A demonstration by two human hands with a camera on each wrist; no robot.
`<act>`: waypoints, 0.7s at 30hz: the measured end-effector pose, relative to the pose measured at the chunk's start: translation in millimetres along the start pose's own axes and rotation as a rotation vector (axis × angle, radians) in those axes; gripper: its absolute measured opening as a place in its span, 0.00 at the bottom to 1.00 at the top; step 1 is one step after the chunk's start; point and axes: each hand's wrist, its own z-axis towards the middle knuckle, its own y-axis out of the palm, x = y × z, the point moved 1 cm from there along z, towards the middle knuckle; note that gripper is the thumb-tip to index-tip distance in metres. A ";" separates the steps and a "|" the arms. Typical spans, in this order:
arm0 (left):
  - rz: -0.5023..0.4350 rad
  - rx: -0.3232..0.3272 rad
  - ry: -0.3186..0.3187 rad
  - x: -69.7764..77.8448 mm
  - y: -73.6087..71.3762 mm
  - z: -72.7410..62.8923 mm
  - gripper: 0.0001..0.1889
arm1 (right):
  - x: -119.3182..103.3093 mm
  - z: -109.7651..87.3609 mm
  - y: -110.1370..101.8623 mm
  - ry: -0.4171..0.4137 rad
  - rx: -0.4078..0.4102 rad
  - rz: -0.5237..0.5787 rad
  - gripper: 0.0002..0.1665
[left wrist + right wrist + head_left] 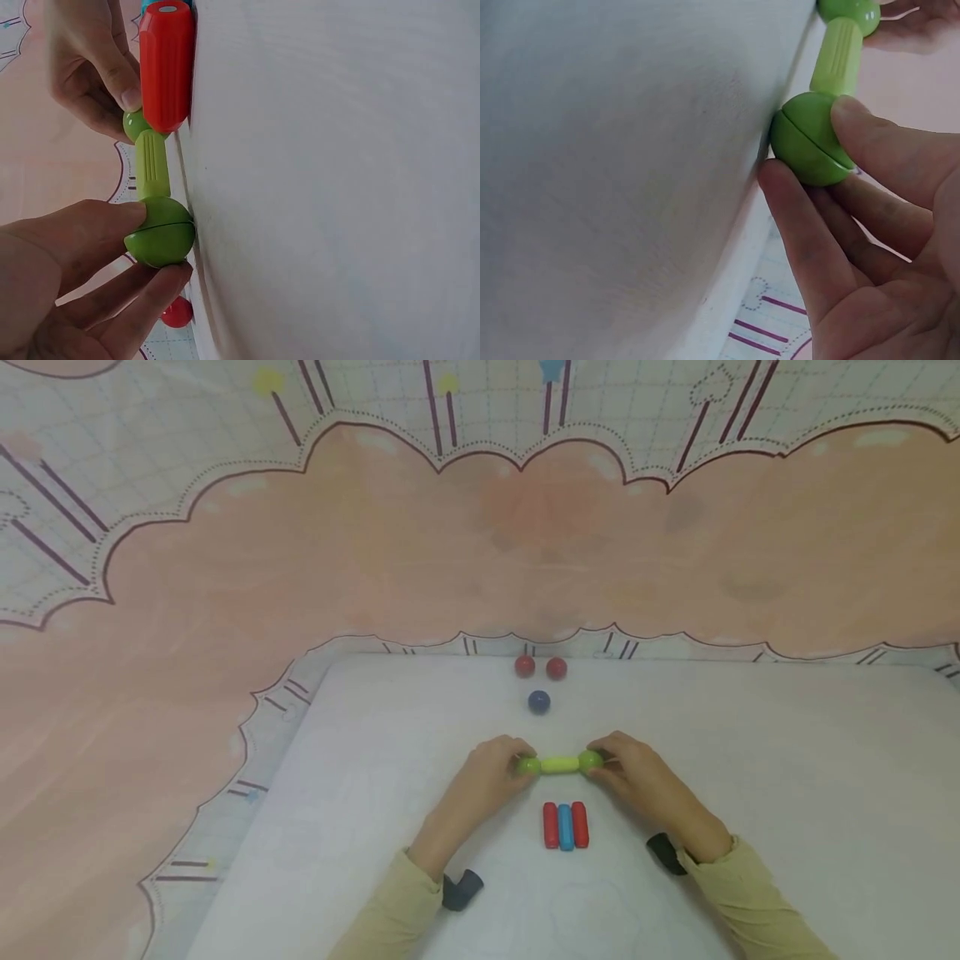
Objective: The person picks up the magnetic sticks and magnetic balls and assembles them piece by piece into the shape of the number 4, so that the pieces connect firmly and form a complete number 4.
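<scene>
A yellow-green rod (560, 765) lies between two green balls, one at either end, forming a dumbbell shape across the white table. My left hand (487, 774) pinches the left green ball (160, 236) between thumb and fingers. At the other end, my right hand (643, 777) holds the right green ball (810, 139), thumb on one side and fingertips on the other. A groove runs round each ball in the wrist views. The rod's ridged ends meet the balls, and its middle is uncovered by the fingers.
Nearer to me, a blue rod (566, 827) lies between a left red rod (551, 825) and a right red rod (580, 824). Beyond the hands sit a blue ball (539, 702) and two red balls (525, 667) by the far edge of the table (750, 735).
</scene>
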 end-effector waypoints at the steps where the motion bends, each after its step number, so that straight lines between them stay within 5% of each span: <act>1: 0.001 0.001 -0.001 0.3 0.0 -0.3 0.14 | 0.2 0.0 0.6 0.008 0.000 -0.008 0.19; 21: -0.055 -0.012 -0.026 -8.9 -4.8 -3.9 0.17 | -7.6 -1.7 7.3 -0.026 0.004 -0.118 0.19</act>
